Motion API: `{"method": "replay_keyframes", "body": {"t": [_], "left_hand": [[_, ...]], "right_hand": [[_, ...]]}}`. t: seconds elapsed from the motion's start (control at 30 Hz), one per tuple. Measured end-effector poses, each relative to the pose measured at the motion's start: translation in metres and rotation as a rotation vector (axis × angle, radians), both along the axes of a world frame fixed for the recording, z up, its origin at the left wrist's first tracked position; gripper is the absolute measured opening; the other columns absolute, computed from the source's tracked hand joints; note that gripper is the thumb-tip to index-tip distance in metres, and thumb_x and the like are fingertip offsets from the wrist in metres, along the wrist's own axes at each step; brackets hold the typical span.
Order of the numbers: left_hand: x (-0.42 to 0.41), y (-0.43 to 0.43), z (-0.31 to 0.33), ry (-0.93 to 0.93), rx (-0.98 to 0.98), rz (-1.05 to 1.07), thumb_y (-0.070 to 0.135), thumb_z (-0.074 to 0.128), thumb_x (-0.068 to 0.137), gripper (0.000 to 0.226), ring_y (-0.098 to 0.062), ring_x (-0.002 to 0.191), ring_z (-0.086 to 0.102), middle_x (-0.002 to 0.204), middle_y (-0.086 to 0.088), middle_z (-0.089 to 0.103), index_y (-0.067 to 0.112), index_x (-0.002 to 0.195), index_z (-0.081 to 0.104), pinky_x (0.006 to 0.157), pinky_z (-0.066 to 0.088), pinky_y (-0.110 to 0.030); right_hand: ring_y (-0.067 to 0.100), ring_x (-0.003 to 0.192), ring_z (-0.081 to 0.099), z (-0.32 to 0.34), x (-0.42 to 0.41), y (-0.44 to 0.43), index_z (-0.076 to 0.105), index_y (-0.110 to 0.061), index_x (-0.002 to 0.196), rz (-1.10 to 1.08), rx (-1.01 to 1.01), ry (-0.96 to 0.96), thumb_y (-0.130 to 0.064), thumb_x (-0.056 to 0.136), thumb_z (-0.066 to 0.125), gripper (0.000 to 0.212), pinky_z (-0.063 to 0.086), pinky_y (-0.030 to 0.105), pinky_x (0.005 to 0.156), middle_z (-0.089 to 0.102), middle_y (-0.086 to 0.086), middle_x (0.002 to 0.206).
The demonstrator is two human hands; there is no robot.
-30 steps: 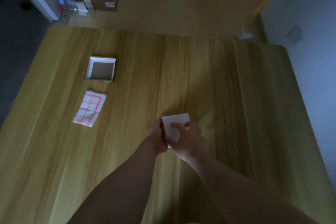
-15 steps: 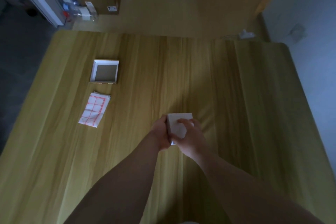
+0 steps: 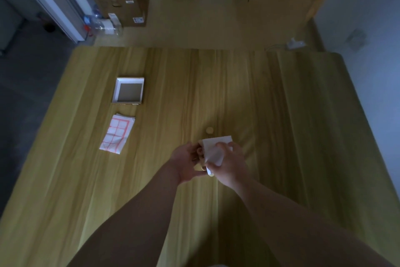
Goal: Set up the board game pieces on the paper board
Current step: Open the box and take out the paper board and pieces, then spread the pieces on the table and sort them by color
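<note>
A small white box (image 3: 214, 149) is held tilted above the wooden counter (image 3: 281, 115), near its middle. The right hand (image 3: 230, 162) is closed over the box from above, with its fingers (image 3: 223, 146) laid across the white face: the right grip is closed on the box. The left hand (image 3: 187, 164) is cupped against the box's left side, and light round game pieces (image 3: 200, 154) are seen at its fingers; whether that grip holds them cannot be told. 1 round piece (image 3: 209, 130) lies on the counter just beyond the box, apart from both hands. The folded paper board (image 3: 116, 134), white with a red grid, lies well to the left. Just beyond it, an open box tray (image 3: 128, 91) rests on the counter. A cardboard carton (image 3: 121, 8) stands on the floor beyond the counter.
</note>
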State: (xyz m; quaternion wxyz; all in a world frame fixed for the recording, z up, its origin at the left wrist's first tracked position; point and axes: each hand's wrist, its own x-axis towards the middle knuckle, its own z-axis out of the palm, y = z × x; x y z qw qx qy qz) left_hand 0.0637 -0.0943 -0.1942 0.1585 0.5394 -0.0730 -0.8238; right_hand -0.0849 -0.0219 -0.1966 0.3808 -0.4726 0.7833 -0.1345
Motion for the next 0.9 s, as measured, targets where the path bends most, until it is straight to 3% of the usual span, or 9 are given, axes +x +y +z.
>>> {"method": "replay_keyframes", "body": {"t": [0.3, 0.47, 0.57, 0.6, 0.67, 0.7, 0.8, 0.9], "left_hand": [[0.009, 0.007, 0.014, -0.035, -0.083, 0.021, 0.026, 0.053, 0.096, 0.035, -0.026, 0.121, 0.057, 0.126, -0.009, 0.066, 0.008, 0.124, 0.063, 0.100, 0.045, -0.057], [0.012, 0.007, 0.024, -0.077, -0.118, 0.003, 0.023, 0.054, 0.096, 0.022, -0.014, 0.112, 0.056, 0.117, 0.000, 0.064, 0.015, 0.113, 0.066, 0.097, 0.045, -0.052], [0.019, 0.007, 0.030, -0.126, -0.145, 0.036, 0.021, 0.054, 0.096, 0.018, -0.016, 0.100, 0.058, 0.107, 0.000, 0.065, 0.013, 0.106, 0.066, 0.094, 0.046, -0.050], [0.021, 0.007, 0.032, -0.165, -0.162, 0.058, 0.019, 0.057, 0.095, 0.017, -0.019, 0.098, 0.060, 0.105, -0.003, 0.066, 0.010, 0.105, 0.067, 0.089, 0.048, -0.048], [0.026, 0.008, 0.038, -0.234, -0.198, 0.073, 0.014, 0.060, 0.093, 0.017, -0.025, 0.089, 0.063, 0.099, -0.010, 0.069, 0.002, 0.102, 0.068, 0.077, 0.050, -0.041], [0.028, 0.011, 0.042, -0.254, -0.219, 0.053, 0.013, 0.061, 0.092, 0.016, -0.027, 0.084, 0.063, 0.095, -0.013, 0.070, 0.000, 0.098, 0.069, 0.072, 0.049, -0.038], [0.037, 0.024, 0.053, -0.346, -0.305, -0.132, 0.013, 0.062, 0.090, 0.012, -0.026, 0.075, 0.061, 0.085, -0.013, 0.068, 0.003, 0.088, 0.069, 0.064, 0.044, -0.032], [0.053, 0.035, 0.048, -0.441, -0.370, -0.212, 0.016, 0.063, 0.091, 0.019, -0.026, 0.075, 0.062, 0.088, -0.014, 0.073, 0.000, 0.089, 0.072, 0.063, 0.042, -0.033]], "right_hand": [[0.024, 0.130, 0.044, 0.009, -0.010, 0.004, 0.038, -0.038, 0.136, -0.014, -0.029, 0.053, -0.049, 0.080, 0.069, 0.065, 0.055, 0.038, 0.088, 0.025, -0.007, 0.147], [0.021, 0.130, 0.040, 0.026, -0.013, 0.009, 0.044, -0.033, 0.135, -0.044, -0.121, 0.098, -0.050, 0.077, 0.070, 0.066, 0.051, 0.040, 0.093, 0.038, -0.004, 0.142], [0.018, 0.124, 0.046, 0.041, -0.012, 0.010, 0.049, -0.029, 0.135, -0.091, -0.185, 0.026, -0.044, 0.077, 0.072, 0.064, 0.050, 0.037, 0.095, 0.042, -0.006, 0.136], [0.017, 0.119, 0.050, 0.049, -0.009, 0.009, 0.052, -0.028, 0.132, -0.119, -0.194, -0.035, -0.038, 0.079, 0.073, 0.058, 0.052, 0.031, 0.090, 0.043, -0.008, 0.131], [0.011, 0.101, 0.059, 0.067, 0.001, 0.007, 0.058, -0.027, 0.124, -0.244, -0.211, -0.243, -0.031, 0.082, 0.075, 0.046, 0.052, 0.017, 0.067, 0.048, -0.009, 0.122], [0.011, 0.094, 0.063, 0.074, 0.009, 0.006, 0.060, -0.028, 0.118, -0.331, -0.206, -0.379, -0.034, 0.081, 0.075, 0.040, 0.051, 0.017, 0.060, 0.054, -0.005, 0.121], [0.023, 0.095, 0.067, 0.092, 0.032, 0.009, 0.063, -0.025, 0.104, -0.638, -0.050, -0.844, -0.036, 0.088, 0.068, 0.020, 0.060, 0.045, 0.077, 0.065, 0.006, 0.114], [0.037, 0.104, 0.068, 0.098, 0.052, 0.022, 0.063, -0.016, 0.118, -0.719, 0.148, -1.196, -0.037, 0.091, 0.061, 0.034, 0.057, 0.060, 0.084, 0.068, 0.013, 0.119]]}}
